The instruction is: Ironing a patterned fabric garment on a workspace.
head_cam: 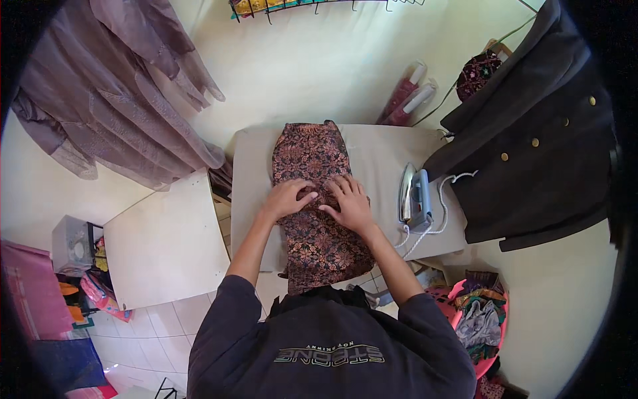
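A patterned pink-and-black cloth garment (314, 149) lies lengthwise over a beige padded ironing surface (254, 164), its near end hanging over the edge towards my body. My left hand (294, 198) rests on the cloth's left side, fingers slightly curled and apart. On the right half of the cloth lies my right hand (347, 201), fingers spread, thumb pointing towards the left one. Neither hand plainly grips the fabric. To the right, an electric iron (416, 199) with a blue body stands on its heel, its metal soleplate facing left.
The iron's white cord (442, 199) loops at the right. A dark jacket (538, 164) and a mauve dress (114, 95) hang on either side. A white tabletop (167, 244) adjoins at left. A pink basket (503, 319) of clothes stands low right; wrapped rolls (406, 97) lean behind.
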The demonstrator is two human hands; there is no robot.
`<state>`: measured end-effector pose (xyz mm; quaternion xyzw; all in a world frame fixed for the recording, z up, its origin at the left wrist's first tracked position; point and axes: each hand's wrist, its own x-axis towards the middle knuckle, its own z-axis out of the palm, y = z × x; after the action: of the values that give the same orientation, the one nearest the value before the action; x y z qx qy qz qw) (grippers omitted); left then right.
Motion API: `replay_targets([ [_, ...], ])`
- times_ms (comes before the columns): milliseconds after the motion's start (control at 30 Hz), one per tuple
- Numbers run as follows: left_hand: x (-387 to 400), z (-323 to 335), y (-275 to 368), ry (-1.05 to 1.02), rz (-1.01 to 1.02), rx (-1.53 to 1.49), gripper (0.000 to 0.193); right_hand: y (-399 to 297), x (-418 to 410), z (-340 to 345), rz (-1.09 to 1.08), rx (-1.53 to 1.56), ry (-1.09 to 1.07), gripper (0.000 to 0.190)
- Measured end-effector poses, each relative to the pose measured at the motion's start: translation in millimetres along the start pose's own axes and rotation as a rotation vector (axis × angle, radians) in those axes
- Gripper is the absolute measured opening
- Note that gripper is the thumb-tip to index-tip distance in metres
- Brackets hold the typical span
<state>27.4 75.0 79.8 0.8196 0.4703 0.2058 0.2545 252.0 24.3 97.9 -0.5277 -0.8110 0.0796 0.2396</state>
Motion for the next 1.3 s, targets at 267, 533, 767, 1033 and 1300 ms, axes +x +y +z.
replay_targets([
  [267, -5, 33, -25, 0.130, 0.082, 0.149, 0.038, 15, -28, 39, -0.220, -0.084, -0.037, 0.062],
  [533, -3, 32, -32, -0.011, 0.000, 0.101, 0.042, 22, -28, 60, -0.338, -0.146, 0.108, 0.037],
  [767, -7, 15, -17, -0.033, -0.041, -0.063, 0.044, -13, -46, 8, -0.224, 0.072, -0.270, 0.034],
  [1033, -14, 41, -31, 0.060, -0.004, 0.045, 0.044, 3, -18, 32, -0.003, 0.115, -0.039, 0.046],
  [1300, -15, 19, -31, -0.223, -0.137, -0.033, 0.040, 1, -19, 17, -0.051, 0.063, -0.201, 0.040],
])
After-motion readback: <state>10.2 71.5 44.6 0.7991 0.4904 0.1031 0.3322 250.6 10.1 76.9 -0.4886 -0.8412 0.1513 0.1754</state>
